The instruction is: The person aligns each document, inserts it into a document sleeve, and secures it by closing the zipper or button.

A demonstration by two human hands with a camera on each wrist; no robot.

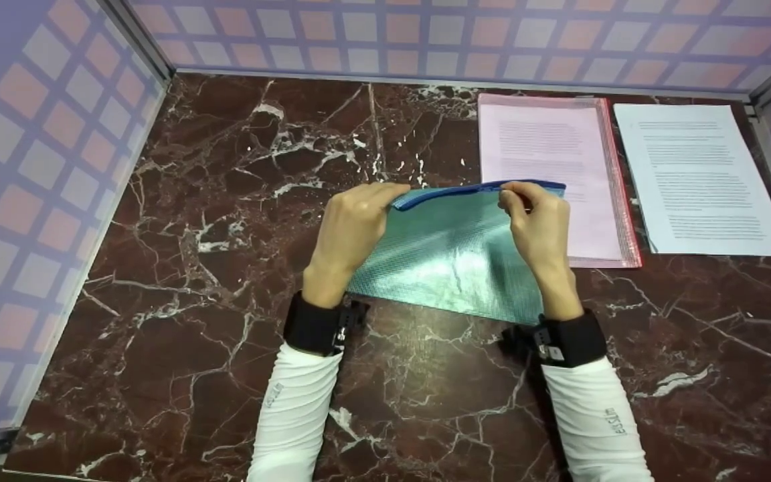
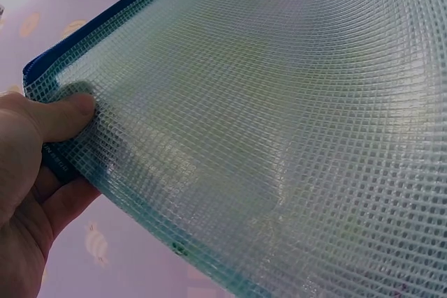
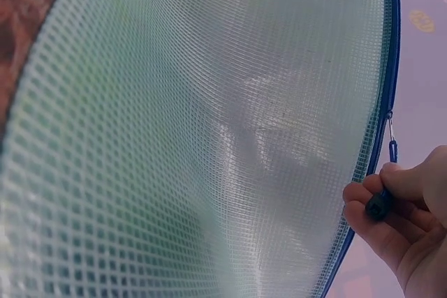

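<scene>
A translucent green mesh zipper pouch (image 1: 452,254) is held up off the table, its blue zipper edge (image 3: 395,47) at the top. My left hand (image 1: 353,224) grips the pouch's left corner, thumb on the near face and fingers behind, as the left wrist view shows. With thumb and fingers, my right hand (image 3: 412,214) pinches the blue zipper pull (image 3: 393,151), partway along the zipper. No papers can be made out through the mesh.
Behind the pouch to the right lies a pink zipper pouch (image 1: 539,134) with a printed sheet inside. Beside it are white printed papers (image 1: 700,181). Patterned panels (image 1: 412,33) border the dark marbled table (image 1: 191,335) at the back and sides.
</scene>
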